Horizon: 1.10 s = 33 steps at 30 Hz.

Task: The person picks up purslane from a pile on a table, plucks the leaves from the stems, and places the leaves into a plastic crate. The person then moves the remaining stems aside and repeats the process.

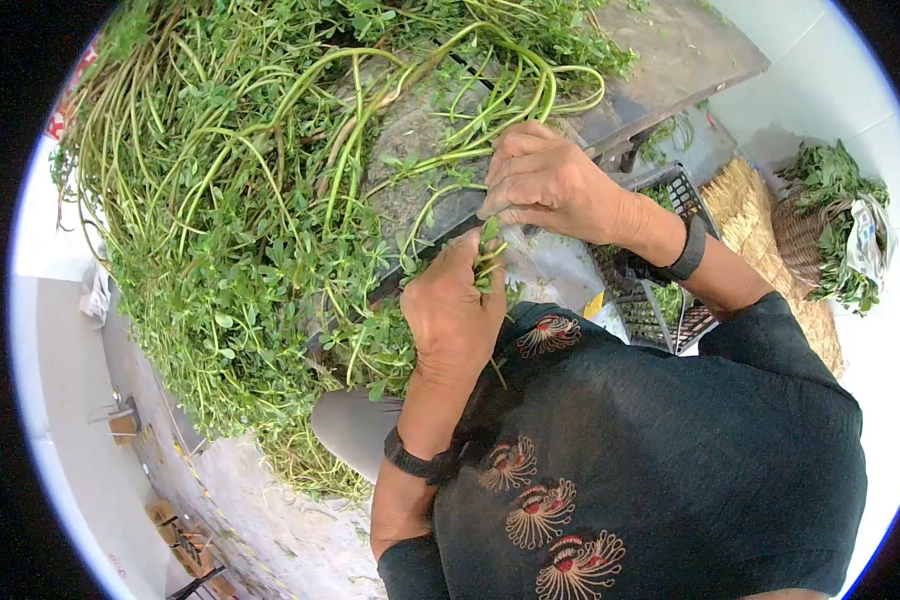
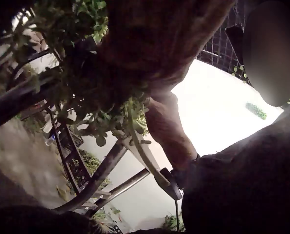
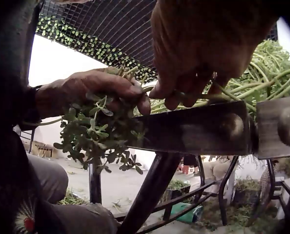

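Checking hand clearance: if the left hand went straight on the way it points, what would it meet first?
Likely the right hand, close ahead of the left hand, though the depth gap is hard to judge.

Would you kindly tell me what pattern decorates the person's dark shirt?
Beige, fan-like motifs with touches of red; the head view shows them best.

Sprigs (image 3: 103,131): green, small-leaved, hanging at the left hand (image 1: 455,310).
Stem (image 1: 442,160): slim, in the right hand (image 1: 555,190).
Heap (image 1: 240,220): leafy, tangled, on the tabletop (image 1: 685,50).
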Available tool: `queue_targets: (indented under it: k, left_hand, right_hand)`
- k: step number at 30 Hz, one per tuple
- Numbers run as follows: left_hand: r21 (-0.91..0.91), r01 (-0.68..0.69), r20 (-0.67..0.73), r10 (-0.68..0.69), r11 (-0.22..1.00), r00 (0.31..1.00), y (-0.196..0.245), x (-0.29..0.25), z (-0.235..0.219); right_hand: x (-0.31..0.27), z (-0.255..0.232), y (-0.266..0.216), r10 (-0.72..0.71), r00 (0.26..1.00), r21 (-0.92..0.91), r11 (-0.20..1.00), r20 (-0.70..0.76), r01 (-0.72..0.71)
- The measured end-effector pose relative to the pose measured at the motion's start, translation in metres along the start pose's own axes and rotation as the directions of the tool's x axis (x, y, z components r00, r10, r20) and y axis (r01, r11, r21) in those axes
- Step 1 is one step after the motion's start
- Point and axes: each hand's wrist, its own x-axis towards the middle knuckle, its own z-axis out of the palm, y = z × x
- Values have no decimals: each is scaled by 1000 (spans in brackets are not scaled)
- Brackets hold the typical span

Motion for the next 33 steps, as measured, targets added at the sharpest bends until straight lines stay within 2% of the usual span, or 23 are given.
queue_targets:
  k: [4,6,7,9,11,12,13,14,16,17,18,19,20,22,24,25,26,27,28,29,30,32,33]
  left_hand:
    - [-5,8,-5,-8,1000,1000,4,0,0]
    - [-78,147,-34,-150,986,988,-1,1,6]
    - [-75,149,-35,-152,986,988,-3,3,4]
    - [-340,407,41,-419,848,907,-6,7,-2]
    - [-356,377,44,-388,855,921,0,3,4]
    - [-371,344,45,-353,863,934,4,0,6]
    - [-295,324,63,-320,899,945,11,-1,3]
    - [-296,316,62,-312,901,948,11,-4,2]
    - [-163,258,95,-245,952,965,10,-10,-2]
    - [-159,209,83,-198,965,977,11,-12,-5]
    - [-155,211,85,-200,965,976,15,-13,-10]
    - [-146,234,109,-219,961,970,18,-13,-15]
    - [-138,252,133,-234,958,963,22,-14,-19]
    - [-104,244,128,-231,964,965,26,-19,-28]
    - [-87,209,132,-196,974,972,31,-21,-38]
    - [-130,200,4,-202,971,979,33,-22,-45]
    - [-173,192,-121,-214,966,969,33,-21,-49]
    - [-178,176,-113,-198,968,974,33,-17,-51]
    - [-193,224,-174,-258,955,950,33,-13,-53]
    - [-211,272,-236,-319,939,918,33,-10,-55]
    - [-211,261,-237,-308,942,921,29,-6,-53]
    - [-235,235,-204,-285,943,937,14,1,-41]
    - [-266,290,-181,-343,919,922,12,3,-38]
  right_hand:
    - [0,1,5,-36,999,49,998,-13,37]
    - [-1,1,4,-54,998,91,994,-29,56]
    - [-1,2,3,-72,996,133,988,-46,78]
    - [0,-12,-1,-46,999,144,988,-4,46]
    - [0,-19,-1,-10,999,151,989,40,3]
    - [0,-21,3,40,997,227,972,72,-55]
    - [2,-23,6,82,991,296,949,106,-110]
    - [5,-24,5,82,991,290,951,102,-108]
    - [10,-20,-1,309,948,365,875,82,-317]
    - [14,-15,0,329,942,252,908,66,-335]
    - [17,-9,-1,330,942,256,906,66,-336]
    - [20,-1,-3,252,967,30,967,23,-253]
    - [22,6,-4,165,986,-205,965,-3,-162]
    - [25,16,-6,152,988,-278,949,2,-145]
    - [26,15,-8,224,968,-316,932,114,-179]
    - [24,12,-7,174,980,-230,962,96,-148]
    - [20,11,-4,190,978,-250,954,85,-164]
    - [18,12,-2,144,988,-138,981,59,-135]
    - [17,11,-1,94,995,-24,995,27,-94]
    - [16,9,-2,48,998,8,999,-43,-48]
    - [15,7,-2,47,998,-1,999,-49,-47]
    - [14,5,-2,72,997,184,981,-21,-67]
    - [14,5,-1,71,997,178,982,-24,-65]
